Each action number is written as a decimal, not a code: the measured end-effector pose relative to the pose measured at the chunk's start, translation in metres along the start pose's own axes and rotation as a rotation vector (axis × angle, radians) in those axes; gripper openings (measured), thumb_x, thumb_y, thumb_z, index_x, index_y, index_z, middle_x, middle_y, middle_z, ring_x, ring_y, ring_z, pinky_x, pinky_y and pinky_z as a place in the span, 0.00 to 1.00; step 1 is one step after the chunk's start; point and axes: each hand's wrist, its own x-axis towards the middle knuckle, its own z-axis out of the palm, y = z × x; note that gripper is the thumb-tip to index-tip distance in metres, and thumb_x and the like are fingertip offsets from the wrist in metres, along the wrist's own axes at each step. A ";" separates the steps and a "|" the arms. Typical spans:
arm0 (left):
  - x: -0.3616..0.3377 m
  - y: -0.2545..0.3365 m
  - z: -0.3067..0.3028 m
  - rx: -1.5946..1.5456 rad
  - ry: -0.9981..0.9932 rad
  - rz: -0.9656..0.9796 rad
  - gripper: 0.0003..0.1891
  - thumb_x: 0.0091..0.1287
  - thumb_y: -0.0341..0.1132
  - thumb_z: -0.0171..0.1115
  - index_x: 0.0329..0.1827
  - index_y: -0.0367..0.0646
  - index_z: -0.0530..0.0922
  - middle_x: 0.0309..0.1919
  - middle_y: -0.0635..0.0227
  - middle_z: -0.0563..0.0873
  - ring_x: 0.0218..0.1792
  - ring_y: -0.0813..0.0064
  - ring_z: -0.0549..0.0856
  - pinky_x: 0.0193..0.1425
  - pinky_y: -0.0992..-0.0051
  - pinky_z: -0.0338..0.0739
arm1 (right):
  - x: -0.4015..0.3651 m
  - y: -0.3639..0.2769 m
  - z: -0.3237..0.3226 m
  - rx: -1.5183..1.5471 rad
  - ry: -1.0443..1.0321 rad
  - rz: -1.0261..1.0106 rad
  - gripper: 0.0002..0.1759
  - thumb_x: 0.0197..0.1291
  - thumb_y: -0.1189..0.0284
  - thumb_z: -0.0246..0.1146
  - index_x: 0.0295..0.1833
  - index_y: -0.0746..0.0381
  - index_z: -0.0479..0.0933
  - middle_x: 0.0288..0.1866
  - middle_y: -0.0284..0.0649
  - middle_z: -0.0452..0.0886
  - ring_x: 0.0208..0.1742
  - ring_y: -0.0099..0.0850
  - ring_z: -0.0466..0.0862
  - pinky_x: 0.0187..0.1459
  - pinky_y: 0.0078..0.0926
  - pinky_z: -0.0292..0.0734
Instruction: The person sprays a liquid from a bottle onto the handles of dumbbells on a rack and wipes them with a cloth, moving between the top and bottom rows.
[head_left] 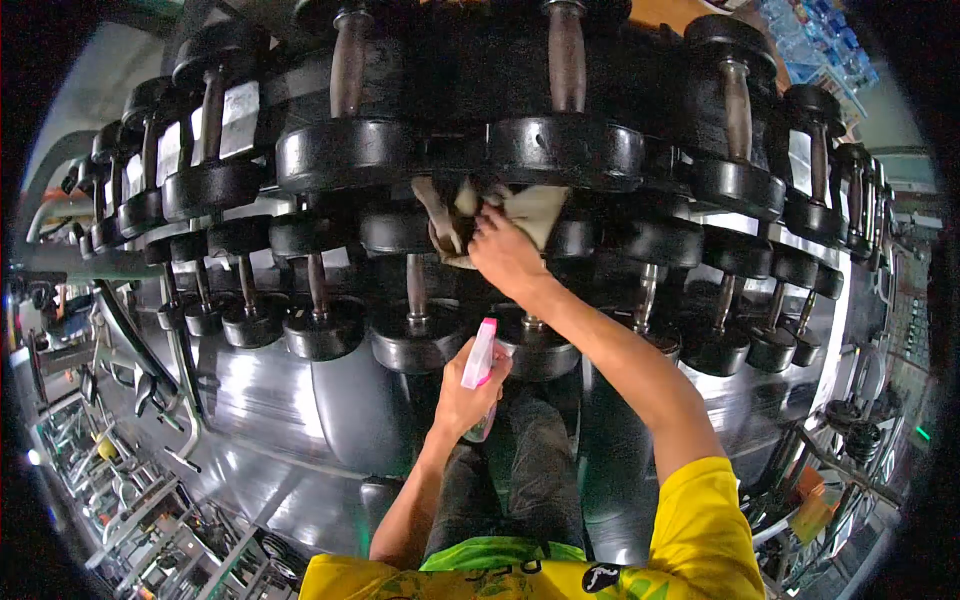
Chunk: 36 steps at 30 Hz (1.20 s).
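Note:
My left hand (462, 398) is closed around a spray bottle (480, 358) with a white and pink trigger head, held upright in front of my legs. My right hand (505, 255) reaches forward to the lower dumbbell row, its fingers bent onto a beige and brown cloth (535, 212). The cloth lies bunched against a dumbbell (396, 232) of that row, just under the upper row's heads. Part of it is in shadow, so its contact with the dumbbells is hard to make out.
An upper row of black dumbbells (566, 150) overhangs the cloth closely. More dumbbells (722, 345) line the lower tier on both sides. Plastic water bottles (815, 40) stand at the far right. Gym machines (165, 360) flank the left, weight plates (853, 432) the right.

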 end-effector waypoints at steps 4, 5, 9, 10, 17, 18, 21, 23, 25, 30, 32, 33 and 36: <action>-0.002 -0.006 0.002 -0.117 0.030 0.001 0.07 0.61 0.29 0.61 0.37 0.39 0.73 0.21 0.70 0.78 0.18 0.81 0.78 0.22 0.78 0.72 | 0.032 -0.033 0.025 -0.089 -0.453 -0.085 0.12 0.52 0.71 0.58 0.40 0.56 0.85 0.39 0.32 0.85 0.49 0.31 0.80 0.61 0.31 0.62; -0.001 -0.006 0.003 -0.120 0.030 -0.001 0.07 0.61 0.29 0.61 0.37 0.39 0.73 0.21 0.70 0.78 0.18 0.81 0.78 0.22 0.78 0.72 | 0.036 -0.037 0.018 -0.137 -0.510 -0.079 0.14 0.52 0.72 0.57 0.42 0.57 0.84 0.41 0.31 0.85 0.50 0.31 0.79 0.63 0.32 0.60; 0.000 -0.006 0.008 -0.112 -0.002 -0.013 0.06 0.61 0.28 0.61 0.37 0.39 0.72 0.21 0.70 0.78 0.18 0.82 0.78 0.21 0.78 0.71 | 0.011 -0.027 0.010 -0.115 -0.332 -0.002 0.15 0.53 0.73 0.56 0.44 0.59 0.82 0.50 0.33 0.80 0.61 0.33 0.72 0.69 0.36 0.53; 0.002 -0.006 0.008 -0.082 -0.014 -0.008 0.06 0.61 0.28 0.61 0.38 0.39 0.72 0.21 0.70 0.78 0.18 0.82 0.78 0.21 0.79 0.71 | 0.003 -0.019 0.001 -0.118 -0.334 0.001 0.15 0.53 0.73 0.56 0.44 0.59 0.82 0.50 0.33 0.80 0.61 0.33 0.72 0.69 0.36 0.53; 0.004 -0.005 0.002 -0.064 -0.067 -0.008 0.07 0.61 0.28 0.61 0.39 0.40 0.73 0.21 0.70 0.78 0.19 0.82 0.78 0.22 0.80 0.71 | -0.110 0.038 -0.004 0.422 0.128 0.442 0.18 0.52 0.74 0.58 0.50 0.65 0.77 0.59 0.47 0.71 0.67 0.40 0.65 0.68 0.37 0.57; 0.005 -0.005 0.001 -0.069 -0.070 0.002 0.07 0.61 0.28 0.61 0.39 0.40 0.73 0.21 0.70 0.78 0.19 0.83 0.78 0.22 0.80 0.71 | -0.117 0.033 0.019 0.420 0.128 0.450 0.18 0.52 0.74 0.58 0.50 0.65 0.77 0.59 0.47 0.71 0.67 0.40 0.65 0.68 0.37 0.57; 0.004 -0.004 0.000 -0.064 -0.090 -0.002 0.07 0.61 0.28 0.61 0.39 0.39 0.73 0.23 0.70 0.79 0.19 0.83 0.78 0.23 0.80 0.72 | -0.131 0.013 0.068 1.307 0.528 1.157 0.19 0.66 0.67 0.53 0.57 0.67 0.70 0.57 0.43 0.72 0.57 0.37 0.72 0.60 0.30 0.63; 0.003 0.000 -0.002 -0.037 -0.088 0.001 0.07 0.61 0.27 0.61 0.39 0.39 0.73 0.24 0.70 0.79 0.19 0.84 0.78 0.23 0.81 0.72 | -0.131 0.003 0.076 1.887 0.652 1.502 0.24 0.68 0.63 0.52 0.62 0.68 0.65 0.52 0.41 0.75 0.50 0.32 0.74 0.54 0.30 0.66; 0.000 0.001 -0.006 -0.017 -0.087 0.032 0.07 0.61 0.27 0.61 0.39 0.39 0.73 0.25 0.70 0.79 0.19 0.84 0.78 0.22 0.81 0.71 | -0.119 -0.008 0.067 1.800 0.754 1.526 0.24 0.68 0.63 0.51 0.62 0.68 0.65 0.51 0.39 0.75 0.48 0.30 0.73 0.53 0.29 0.67; -0.004 0.000 -0.019 -0.026 -0.076 0.034 0.06 0.61 0.27 0.60 0.38 0.39 0.73 0.23 0.71 0.78 0.20 0.85 0.77 0.22 0.82 0.70 | -0.098 -0.020 0.024 1.318 0.707 1.442 0.19 0.68 0.67 0.51 0.58 0.68 0.69 0.53 0.46 0.76 0.49 0.31 0.76 0.52 0.28 0.68; -0.004 -0.002 -0.023 -0.038 -0.061 0.035 0.05 0.61 0.27 0.60 0.38 0.39 0.73 0.23 0.71 0.78 0.20 0.85 0.77 0.22 0.82 0.70 | -0.095 -0.020 0.020 0.905 0.796 1.119 0.19 0.50 0.82 0.57 0.51 0.69 0.74 0.49 0.54 0.78 0.57 0.47 0.75 0.58 0.38 0.69; -0.005 -0.003 -0.025 -0.052 -0.051 0.033 0.05 0.62 0.27 0.60 0.38 0.39 0.73 0.22 0.72 0.78 0.20 0.85 0.77 0.22 0.82 0.70 | -0.090 -0.017 0.006 0.775 0.660 0.991 0.19 0.48 0.81 0.58 0.49 0.66 0.75 0.50 0.51 0.78 0.60 0.45 0.73 0.61 0.40 0.66; -0.005 -0.002 -0.025 -0.030 -0.026 0.062 0.05 0.62 0.28 0.60 0.38 0.39 0.74 0.22 0.72 0.78 0.20 0.85 0.77 0.23 0.82 0.70 | -0.062 0.000 -0.016 0.501 0.290 0.443 0.19 0.46 0.75 0.60 0.48 0.57 0.78 0.56 0.41 0.76 0.66 0.39 0.67 0.68 0.44 0.57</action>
